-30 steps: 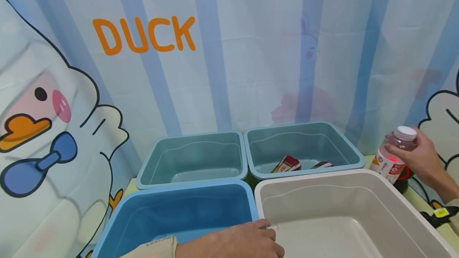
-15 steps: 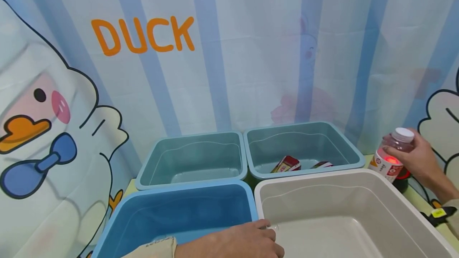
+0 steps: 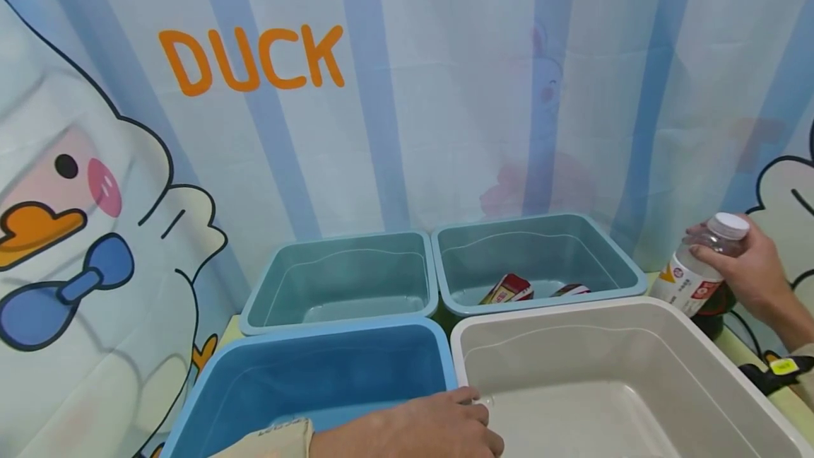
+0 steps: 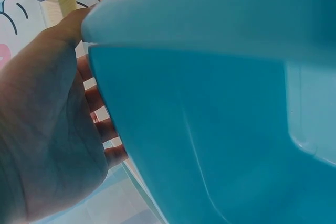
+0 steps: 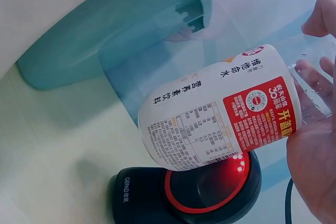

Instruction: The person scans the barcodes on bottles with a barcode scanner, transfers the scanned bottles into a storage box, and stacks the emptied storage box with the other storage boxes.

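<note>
My right hand (image 3: pixel 753 271) grips a clear plastic bottle (image 3: pixel 688 281) near its neck, with the thumb on the near side. The bottle has a white cap and a white label with a red panel; it tilts beyond the beige bin's right edge. In the right wrist view its label hangs just over a black desktop barcode scanner (image 5: pixel 142 195) with a red ring and lit red window. My left hand (image 3: pixel 413 426) lies over the rims where the blue bin (image 3: pixel 305 366) meets the beige bin (image 3: pixel 559 352). Its fingers (image 4: pixel 105 129) pass behind a bin edge in the left wrist view.
Two green-teal bins stand behind: the left one (image 3: pixel 346 281) shows a bare floor, the right one (image 3: pixel 534 253) holds a dark red carton (image 3: pixel 509 290) and another red-and-white item (image 3: pixel 572 290). A cable (image 3: pixel 749 334) runs beside the scanner. A duck-print curtain (image 3: pixel 445 90) closes the back.
The right hand first shifts slightly left, then tips the bottle and moves it slightly up and right. The red glow on its label in the head view is gone. The left hand stays put.
</note>
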Action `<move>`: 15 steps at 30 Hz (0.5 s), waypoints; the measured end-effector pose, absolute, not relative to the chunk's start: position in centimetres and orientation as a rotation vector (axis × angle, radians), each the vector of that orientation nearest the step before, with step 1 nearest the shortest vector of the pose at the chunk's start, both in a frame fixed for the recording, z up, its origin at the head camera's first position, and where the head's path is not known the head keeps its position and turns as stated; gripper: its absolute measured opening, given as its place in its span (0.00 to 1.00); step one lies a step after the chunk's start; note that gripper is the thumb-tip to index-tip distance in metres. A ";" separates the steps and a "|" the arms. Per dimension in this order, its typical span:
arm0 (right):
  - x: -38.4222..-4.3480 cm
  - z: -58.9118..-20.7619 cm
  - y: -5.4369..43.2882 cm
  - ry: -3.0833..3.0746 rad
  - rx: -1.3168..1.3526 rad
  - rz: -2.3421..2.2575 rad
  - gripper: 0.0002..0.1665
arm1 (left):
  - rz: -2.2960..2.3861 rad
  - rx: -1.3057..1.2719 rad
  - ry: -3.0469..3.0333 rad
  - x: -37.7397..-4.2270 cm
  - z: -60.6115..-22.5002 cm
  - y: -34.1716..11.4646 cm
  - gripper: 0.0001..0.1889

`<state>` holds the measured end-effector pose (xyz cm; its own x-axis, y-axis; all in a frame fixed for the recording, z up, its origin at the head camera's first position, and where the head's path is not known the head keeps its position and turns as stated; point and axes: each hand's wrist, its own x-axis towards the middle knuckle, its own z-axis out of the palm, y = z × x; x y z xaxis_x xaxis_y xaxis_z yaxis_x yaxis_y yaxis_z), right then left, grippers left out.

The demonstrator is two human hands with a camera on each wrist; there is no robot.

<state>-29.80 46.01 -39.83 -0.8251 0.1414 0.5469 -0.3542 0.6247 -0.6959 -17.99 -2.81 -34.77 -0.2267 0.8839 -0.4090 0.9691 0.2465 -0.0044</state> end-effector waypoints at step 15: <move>-29.5 -40.3 47.0 -2.062 0.262 1.582 0.25 | -0.308 1.707 2.190 -18.0 -34.6 -3.0 0.26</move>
